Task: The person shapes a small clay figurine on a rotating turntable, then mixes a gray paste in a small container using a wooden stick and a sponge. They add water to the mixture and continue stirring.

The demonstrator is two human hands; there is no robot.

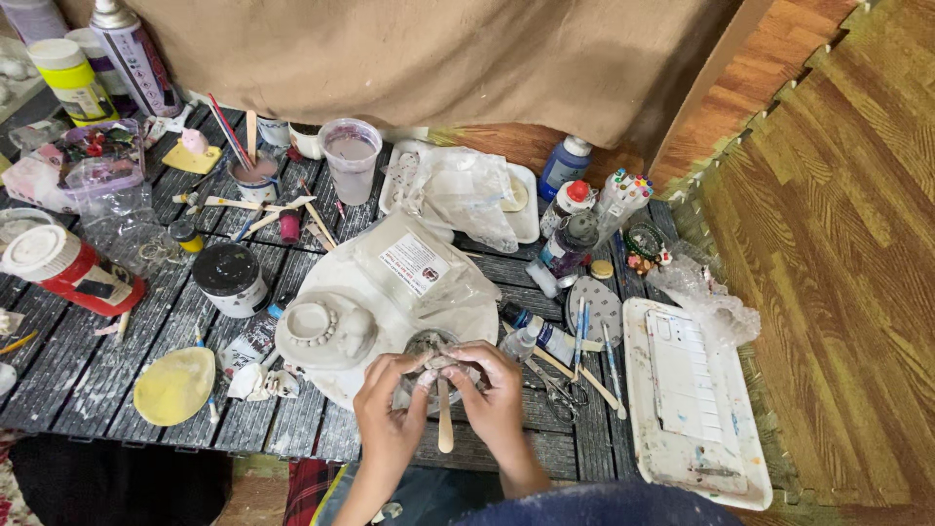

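While pinching small grey clay piece [440,362] between both hands, left hand [388,419] and right hand [497,401] curled tight around it, just above dark slatted counter [88,360]. Wooden stick [445,421] hanging down between palms, hold unclear. Risk: too much squeeze deforms soft clay; stick could slip, gouge nearby clay hat form [324,329].

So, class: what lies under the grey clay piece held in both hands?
Under the clay piece, a wooden stick points down over the dark slatted table; the hands hide the rest.
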